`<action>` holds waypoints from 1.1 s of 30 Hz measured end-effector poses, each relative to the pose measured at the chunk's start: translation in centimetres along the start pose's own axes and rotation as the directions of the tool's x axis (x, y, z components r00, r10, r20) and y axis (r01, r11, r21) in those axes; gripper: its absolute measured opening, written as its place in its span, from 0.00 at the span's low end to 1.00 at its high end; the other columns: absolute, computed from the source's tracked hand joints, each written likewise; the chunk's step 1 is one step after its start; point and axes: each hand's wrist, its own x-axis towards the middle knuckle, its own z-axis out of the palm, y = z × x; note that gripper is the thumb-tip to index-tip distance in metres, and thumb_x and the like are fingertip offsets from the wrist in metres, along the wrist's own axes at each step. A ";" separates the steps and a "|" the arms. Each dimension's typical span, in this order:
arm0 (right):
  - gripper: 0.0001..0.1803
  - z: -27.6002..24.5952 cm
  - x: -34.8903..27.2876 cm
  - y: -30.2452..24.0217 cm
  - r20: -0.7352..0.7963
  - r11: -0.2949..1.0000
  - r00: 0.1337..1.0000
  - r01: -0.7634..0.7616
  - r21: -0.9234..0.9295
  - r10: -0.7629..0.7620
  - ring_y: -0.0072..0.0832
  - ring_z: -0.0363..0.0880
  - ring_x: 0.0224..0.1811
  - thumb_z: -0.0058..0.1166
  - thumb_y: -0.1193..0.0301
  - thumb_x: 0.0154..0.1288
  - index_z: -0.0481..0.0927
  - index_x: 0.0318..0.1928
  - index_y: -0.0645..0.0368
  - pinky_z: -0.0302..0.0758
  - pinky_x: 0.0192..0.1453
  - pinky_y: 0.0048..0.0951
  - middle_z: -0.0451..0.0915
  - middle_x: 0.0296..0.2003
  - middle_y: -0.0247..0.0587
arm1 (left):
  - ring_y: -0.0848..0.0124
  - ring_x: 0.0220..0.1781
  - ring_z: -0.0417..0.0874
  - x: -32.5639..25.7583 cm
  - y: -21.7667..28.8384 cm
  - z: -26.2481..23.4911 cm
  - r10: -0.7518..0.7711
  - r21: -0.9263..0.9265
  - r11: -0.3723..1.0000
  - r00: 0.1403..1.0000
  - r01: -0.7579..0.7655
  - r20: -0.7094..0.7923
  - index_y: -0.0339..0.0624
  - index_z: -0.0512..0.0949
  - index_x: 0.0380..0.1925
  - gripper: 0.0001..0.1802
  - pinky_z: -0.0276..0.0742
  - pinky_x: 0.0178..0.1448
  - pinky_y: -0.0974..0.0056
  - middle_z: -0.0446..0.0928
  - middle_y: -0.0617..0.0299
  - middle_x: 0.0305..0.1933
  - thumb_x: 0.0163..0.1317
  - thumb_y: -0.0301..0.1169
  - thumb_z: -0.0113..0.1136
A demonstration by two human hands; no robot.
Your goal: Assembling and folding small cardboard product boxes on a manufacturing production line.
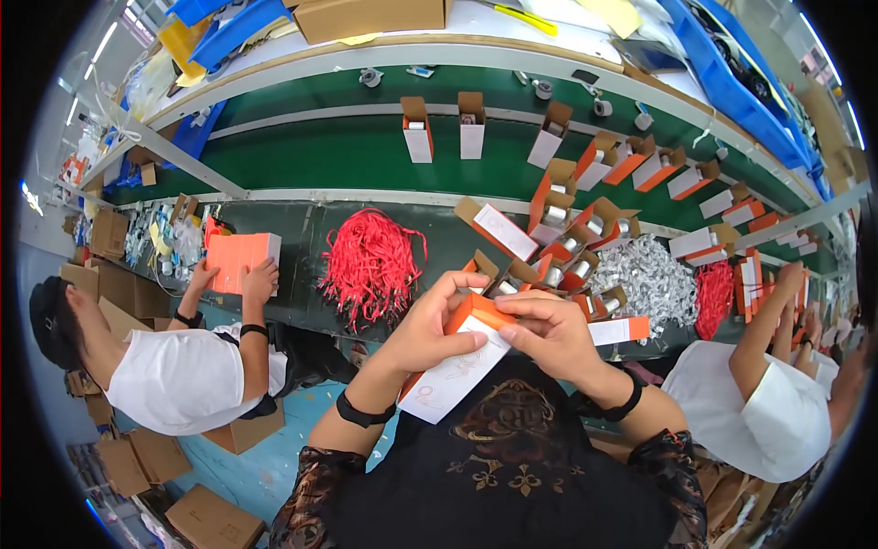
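A slim white and orange carton (448,368) is tilted in front of my chest, its orange end up. My left hand (422,331) grips it, thumb across the white face and fingers behind the orange end. With bent fingers, my right hand (553,337) pinches the orange end flap (487,309) of the same carton. Just beyond my hands lie several open cartons (558,215) with silvery cylinders showing inside. Another white and orange carton (615,331) lies beside my right hand. What is inside the held carton is hidden.
A pile of red straps (370,265) lies left of my hands, and a heap of silvery-white pieces (645,279) to the right. Behind runs a green belt (320,137) carrying open cartons, under a shelf (585,57). Co-workers sit left (187,380) and right (745,403).
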 end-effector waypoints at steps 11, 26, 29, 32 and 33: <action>0.09 0.7 -0.2 0.0 -0.009 0.950 0.999 0.043 -0.311 -0.048 0.19 0.80 0.38 0.63 0.78 0.64 0.86 0.44 0.66 0.74 0.39 0.19 0.83 0.39 0.40 | 0.73 0.54 0.78 -0.1 -2.7 -1.1 0.003 0.191 0.982 0.996 0.014 -0.087 0.37 0.77 0.50 0.21 0.75 0.59 0.66 0.73 0.59 0.53 0.56 0.25 0.72; 0.09 1.2 -0.7 0.4 -0.001 0.835 0.996 0.070 -0.545 -0.084 0.21 0.77 0.33 0.62 0.80 0.62 0.86 0.43 0.63 0.72 0.33 0.23 0.78 0.29 0.36 | 0.75 0.49 0.81 0.4 -3.4 -1.0 -0.048 0.151 0.987 0.996 0.059 -0.081 0.36 0.79 0.45 0.16 0.76 0.55 0.68 0.77 0.62 0.48 0.56 0.22 0.70; 0.10 1.0 -0.5 0.8 -0.135 0.989 0.991 -0.015 -0.145 -0.005 0.21 0.78 0.34 0.63 0.80 0.61 0.86 0.44 0.65 0.72 0.33 0.21 0.78 0.30 0.36 | 0.75 0.51 0.81 0.2 -1.9 -0.6 -0.035 0.084 0.996 0.994 0.043 -0.100 0.36 0.78 0.46 0.17 0.76 0.57 0.68 0.79 0.61 0.48 0.56 0.20 0.69; 0.10 0.2 -0.8 0.9 -0.073 0.970 0.997 -0.042 -0.241 0.025 0.23 0.79 0.34 0.64 0.80 0.60 0.86 0.43 0.65 0.72 0.34 0.21 0.79 0.30 0.37 | 0.74 0.53 0.80 -0.1 -1.6 -0.6 -0.018 0.087 0.996 0.996 0.025 -0.083 0.36 0.78 0.46 0.16 0.76 0.58 0.67 0.77 0.59 0.52 0.56 0.19 0.67; 0.10 0.3 -0.9 0.9 -0.023 0.922 0.993 0.097 -0.374 -0.114 0.23 0.79 0.34 0.65 0.79 0.59 0.87 0.42 0.65 0.72 0.34 0.21 0.79 0.29 0.37 | 0.74 0.54 0.80 -0.1 -2.0 -0.7 0.023 0.087 0.996 0.997 -0.017 -0.069 0.36 0.78 0.45 0.16 0.75 0.59 0.67 0.76 0.57 0.54 0.56 0.19 0.67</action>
